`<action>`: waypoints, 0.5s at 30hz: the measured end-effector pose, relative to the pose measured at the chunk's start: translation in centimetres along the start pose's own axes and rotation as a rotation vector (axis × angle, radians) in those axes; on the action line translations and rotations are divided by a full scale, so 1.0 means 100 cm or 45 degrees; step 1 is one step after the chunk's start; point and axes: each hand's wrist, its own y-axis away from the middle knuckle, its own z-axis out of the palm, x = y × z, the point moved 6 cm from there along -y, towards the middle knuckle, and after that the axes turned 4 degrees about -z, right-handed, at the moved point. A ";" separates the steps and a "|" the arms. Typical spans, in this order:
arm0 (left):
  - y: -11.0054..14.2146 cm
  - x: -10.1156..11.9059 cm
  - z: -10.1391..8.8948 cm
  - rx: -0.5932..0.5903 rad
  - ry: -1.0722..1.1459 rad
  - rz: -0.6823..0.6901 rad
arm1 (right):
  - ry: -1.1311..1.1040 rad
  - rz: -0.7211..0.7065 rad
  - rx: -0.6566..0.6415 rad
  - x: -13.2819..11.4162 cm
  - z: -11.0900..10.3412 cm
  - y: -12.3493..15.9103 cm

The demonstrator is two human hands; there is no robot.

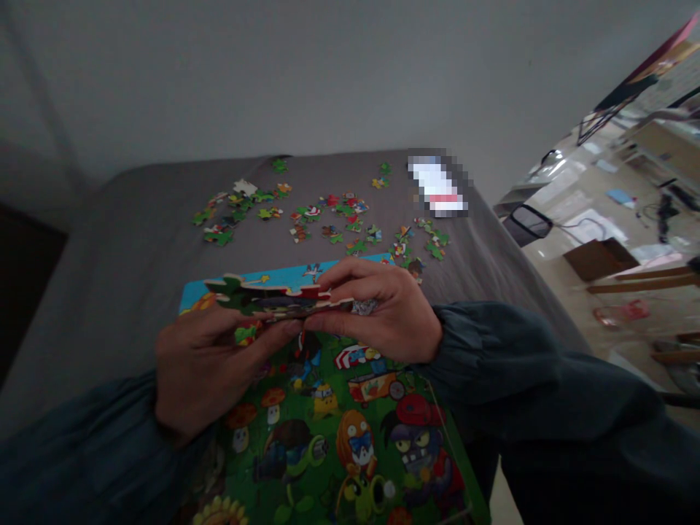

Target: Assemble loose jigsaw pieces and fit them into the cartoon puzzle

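Fingers (pixel 350 273) of both hands pinch a strip of joined jigsaw pieces (pixel 267 297) between them, the left hand (pixel 211 372) and right hand (pixel 383 310) holding it over a cartoon-printed puzzle board (pixel 339 408). Loose pieces (pixel 333 215) lie scattered beyond the board on a grey cloth cover (pixel 136 219), near a blurred white object (pixel 437 186).

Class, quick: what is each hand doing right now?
Left hand: closed, holding a strip of jigsaw puzzle pieces.
Right hand: closed, holding the same strip at its other end.
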 end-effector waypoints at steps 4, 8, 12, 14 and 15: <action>0.000 0.002 0.001 0.008 -0.023 0.081 | 0.013 -0.022 0.000 -0.001 -0.001 0.000; 0.000 0.007 0.001 -0.002 -0.026 0.173 | 0.065 -0.044 0.018 -0.003 -0.002 0.001; 0.000 0.007 0.004 -0.088 0.021 0.181 | 0.074 -0.063 0.003 -0.005 -0.001 0.001; -0.001 0.005 0.006 -0.154 0.075 0.182 | 0.070 -0.076 -0.002 -0.006 -0.001 0.001; -0.001 0.004 0.008 -0.202 0.103 0.185 | 0.072 -0.080 -0.001 -0.006 -0.001 0.000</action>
